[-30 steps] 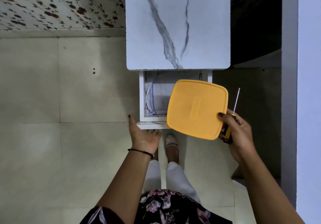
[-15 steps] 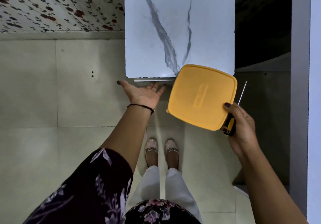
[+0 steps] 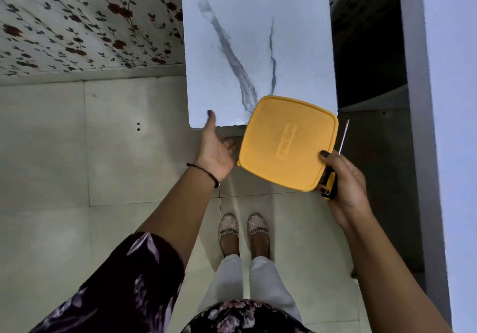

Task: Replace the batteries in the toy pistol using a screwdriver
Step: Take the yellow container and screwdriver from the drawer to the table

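Screwdriver (image 3: 343,136) plus yellow box (image 3: 286,141) are getting gripped in right hand (image 3: 346,185), left hand (image 3: 216,152) is hovering spread at 9 o'clock, so I'd be parking both on marble top (image 3: 247,35).

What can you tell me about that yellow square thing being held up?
The yellow lid is square with rounded corners and a raised rim, plastic by its look, with a small embossed rectangle in the middle. Whether a box sits beneath cannot be seen. It is in the air, turned askew, overlapping the near right corner of the white table. The right hand grips one corner, thumb on top, together with a screwdriver.
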